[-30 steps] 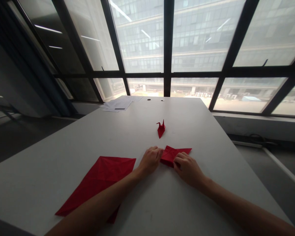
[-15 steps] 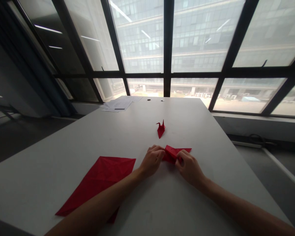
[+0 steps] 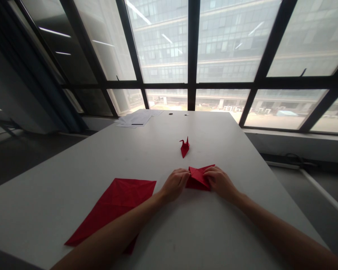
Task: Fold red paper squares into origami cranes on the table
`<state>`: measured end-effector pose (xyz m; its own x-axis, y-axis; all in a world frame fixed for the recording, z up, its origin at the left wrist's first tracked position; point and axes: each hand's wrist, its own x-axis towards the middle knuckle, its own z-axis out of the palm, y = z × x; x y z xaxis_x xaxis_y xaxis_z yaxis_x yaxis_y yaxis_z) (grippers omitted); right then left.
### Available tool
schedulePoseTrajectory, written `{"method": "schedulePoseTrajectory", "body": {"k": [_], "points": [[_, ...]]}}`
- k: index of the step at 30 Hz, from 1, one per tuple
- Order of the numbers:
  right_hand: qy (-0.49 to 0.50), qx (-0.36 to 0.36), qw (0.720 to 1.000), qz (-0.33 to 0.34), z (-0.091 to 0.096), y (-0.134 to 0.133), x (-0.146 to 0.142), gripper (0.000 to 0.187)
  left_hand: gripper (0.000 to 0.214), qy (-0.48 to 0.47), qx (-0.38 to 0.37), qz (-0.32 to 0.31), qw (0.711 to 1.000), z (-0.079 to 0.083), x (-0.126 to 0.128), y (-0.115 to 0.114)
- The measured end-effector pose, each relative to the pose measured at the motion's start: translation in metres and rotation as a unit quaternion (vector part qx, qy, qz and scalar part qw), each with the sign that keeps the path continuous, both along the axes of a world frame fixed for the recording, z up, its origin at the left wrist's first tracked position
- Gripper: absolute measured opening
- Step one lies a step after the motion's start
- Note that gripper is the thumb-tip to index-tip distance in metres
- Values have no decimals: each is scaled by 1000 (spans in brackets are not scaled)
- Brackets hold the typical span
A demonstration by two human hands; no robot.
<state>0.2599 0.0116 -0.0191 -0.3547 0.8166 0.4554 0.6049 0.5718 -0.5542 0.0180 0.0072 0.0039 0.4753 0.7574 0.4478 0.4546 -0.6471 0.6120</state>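
A small, partly folded red paper (image 3: 198,177) lies on the white table (image 3: 228,232) between my two hands. My left hand (image 3: 175,183) has its fingers curled and pinches the paper's left edge. My right hand (image 3: 220,182) is closed over the paper's right side, fingers pressing a flap. Just beyond them stands a finished red paper crane (image 3: 184,146). A large creased red sheet (image 3: 115,208) lies flat on the table to the left, partly under my left forearm.
A pile of white papers (image 3: 136,119) sits at the table's far left corner, with two small dark spots (image 3: 170,114) near the far edge. Tall windows with black frames rise behind the table. The floor drops away on both sides.
My right hand has moved up and forward along the paper's right side, and the paper's right point has been drawn in and lifted. My left hand has stayed nearly in place.
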Motion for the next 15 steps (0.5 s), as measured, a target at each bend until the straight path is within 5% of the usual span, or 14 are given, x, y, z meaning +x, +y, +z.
{"method": "schedulePoseTrajectory", "body": {"k": [6,15], "points": [[23,4,999,24,0,5,1,31,17,8,22,1,1000,-2,1,0],[16,-17,994,110,6,-1,0,43,26,17,94,30,995,-1,0,-2]]}}
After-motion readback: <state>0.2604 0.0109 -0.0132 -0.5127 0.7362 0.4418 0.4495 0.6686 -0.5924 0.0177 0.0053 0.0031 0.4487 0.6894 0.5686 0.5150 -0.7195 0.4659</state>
